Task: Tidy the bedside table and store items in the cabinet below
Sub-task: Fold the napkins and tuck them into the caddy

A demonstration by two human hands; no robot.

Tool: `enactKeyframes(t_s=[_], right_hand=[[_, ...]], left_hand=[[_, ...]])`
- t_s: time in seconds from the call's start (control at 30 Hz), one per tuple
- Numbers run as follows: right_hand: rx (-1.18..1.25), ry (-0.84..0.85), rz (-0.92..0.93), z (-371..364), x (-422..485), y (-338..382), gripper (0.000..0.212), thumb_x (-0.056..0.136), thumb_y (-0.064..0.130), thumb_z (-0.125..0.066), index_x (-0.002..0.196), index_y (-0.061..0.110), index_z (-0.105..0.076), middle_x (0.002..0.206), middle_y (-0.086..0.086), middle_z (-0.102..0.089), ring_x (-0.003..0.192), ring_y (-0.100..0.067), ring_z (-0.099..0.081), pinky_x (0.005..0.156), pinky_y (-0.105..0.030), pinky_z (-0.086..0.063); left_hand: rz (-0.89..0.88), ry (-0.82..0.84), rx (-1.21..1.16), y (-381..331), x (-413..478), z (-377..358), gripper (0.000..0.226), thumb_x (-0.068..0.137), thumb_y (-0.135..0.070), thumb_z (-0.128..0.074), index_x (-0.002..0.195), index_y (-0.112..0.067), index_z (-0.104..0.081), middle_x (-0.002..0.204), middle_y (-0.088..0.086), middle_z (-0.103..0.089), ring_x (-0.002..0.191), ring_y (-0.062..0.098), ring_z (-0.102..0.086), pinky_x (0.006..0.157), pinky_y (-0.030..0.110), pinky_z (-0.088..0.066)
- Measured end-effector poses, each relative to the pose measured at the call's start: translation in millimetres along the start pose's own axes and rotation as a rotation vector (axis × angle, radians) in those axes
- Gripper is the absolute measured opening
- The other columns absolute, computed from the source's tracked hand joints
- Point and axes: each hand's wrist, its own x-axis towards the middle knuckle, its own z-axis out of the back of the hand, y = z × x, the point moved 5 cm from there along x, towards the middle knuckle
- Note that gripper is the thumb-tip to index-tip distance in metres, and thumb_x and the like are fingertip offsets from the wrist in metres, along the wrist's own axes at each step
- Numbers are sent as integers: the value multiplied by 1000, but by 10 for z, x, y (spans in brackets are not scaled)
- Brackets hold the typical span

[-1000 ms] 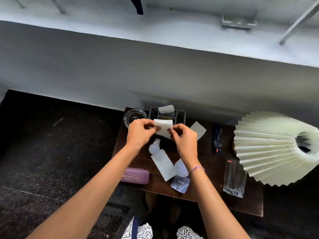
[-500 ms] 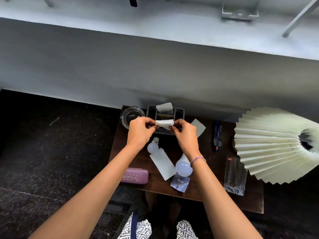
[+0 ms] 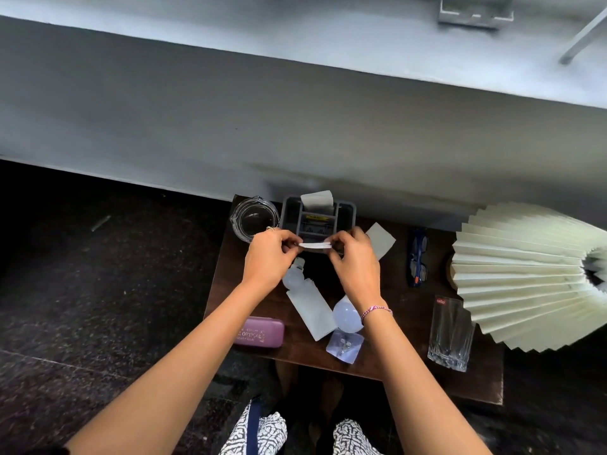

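A folded white tissue point(image 3: 314, 245) is pinched between my left hand point(image 3: 269, 257) and my right hand point(image 3: 354, 262), just in front of a grey organiser tray point(image 3: 345, 214) at the back of the dark wooden bedside table point(image 3: 407, 336). Another white tissue point(image 3: 317, 199) stands in the tray, and a third tissue point(image 3: 381, 240) lies flat right of my right hand. Below my hands lie a white bottle point(image 3: 307, 303), a light bulb point(image 3: 346, 316), a small clear packet point(image 3: 345, 346) and a pink glasses case point(image 3: 259, 332).
A glass jar point(image 3: 253, 218) stands at the table's back left. Blue glasses point(image 3: 417, 257) lie right of centre, a drinking glass point(image 3: 450, 333) at the front right. A pleated cream lampshade point(image 3: 525, 274) overhangs the right side. A grey wall runs behind; dark floor lies left.
The tissue has been folded from a wide sheet into a thin flat strip between both hands. The hands stayed in front of the tray.
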Motion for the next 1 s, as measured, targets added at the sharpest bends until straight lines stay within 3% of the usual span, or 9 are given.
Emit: enactKeyframes(t_s=[0.13, 0.27, 0.37, 0.53, 0.73, 0.87, 0.93, 1.0], right_hand=[[-32, -9, 5, 6, 4, 12, 19, 84, 24, -65, 102, 19, -64, 103, -2, -53, 92, -20, -56, 64, -32, -51], [26, -26, -3, 32, -45, -3, 22, 84, 26, -66, 104, 20, -62, 101, -1, -53, 92, -17, -55, 65, -31, -52], [162, -83, -19, 82, -162, 8, 23, 86, 24, -64, 107, 16, -60, 103, -1, -54, 93, -12, -55, 75, -26, -52], [381, -205, -49, 146, -465, 98, 5, 90, 16, -59, 91, 12, -57, 91, 2, -53, 78, 2, -51, 70, -9, -42], [373, -87, -51, -54, -700, 160, 8, 90, 11, -58, 96, 8, -61, 96, -1, -56, 83, -5, -53, 74, -5, -40], [315, 34, -95, -247, -746, 84, 16, 93, 7, -50, 103, 5, -62, 103, -6, -59, 87, -8, -55, 76, -8, -37], [293, 128, -112, -350, -758, 58, 23, 94, 6, -46, 112, 3, -60, 111, -9, -58, 94, -11, -56, 78, -7, -34], [312, 192, -137, -455, -750, 33, 28, 93, 1, -42, 117, 0, -56, 119, -16, -54, 106, -24, -54, 82, -15, -36]], left_hand=[[0, -13, -20, 16, 21, -1, 18, 79, -25, -72, 97, -20, -73, 88, 0, -70, 73, 10, -62, 74, 29, -54], [24, -44, -97, 43, -39, -3, 18, 78, -21, -73, 96, -19, -72, 80, -4, -69, 68, 7, -61, 71, 25, -55], [138, -121, -260, 103, -162, -16, 11, 81, -22, -71, 90, -17, -72, 73, -5, -66, 67, 9, -62, 64, 23, -56], [405, -186, -552, 243, -451, -153, 25, 94, -31, -52, 83, -16, -69, 72, 0, -68, 65, 8, -64, 58, 23, -57], [633, -175, -733, 420, -765, -466, 26, 96, -24, -49, 81, -14, -67, 80, 8, -68, 71, 14, -64, 63, 25, -54], [770, -122, -818, 488, -881, -667, 25, 96, -17, -46, 78, -14, -64, 96, 16, -68, 91, 25, -66, 76, 33, -56], [868, -78, -908, 495, -919, -766, 21, 95, -14, -48, 82, -7, -64, 99, 16, -66, 94, 25, -64, 80, 34, -55], [914, -40, -956, 469, -940, -829, 21, 94, -15, -49, 97, 0, -64, 101, 15, -63, 96, 24, -62, 80, 32, -54]])
